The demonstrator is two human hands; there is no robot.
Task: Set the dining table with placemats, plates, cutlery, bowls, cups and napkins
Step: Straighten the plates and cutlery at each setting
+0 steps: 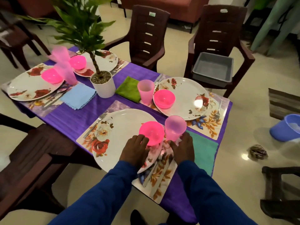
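Near-edge setting of the purple-clothed table [78, 117]: left hand [135, 149], fingers flat, rests on the floral plate [123, 132] touching the pink bowl [151, 133]; right hand [183, 149] lies spread at the base of the pink cup [175, 127], beside the teal napkin [204, 151].

No text can be read; the small stickers [152, 13] on the chair backs are blurred.

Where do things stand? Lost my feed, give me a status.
Left hand open, resting on near plate by pink bowl. Right hand open at base of pink cup. Teal napkin laid. Nothing blocking.
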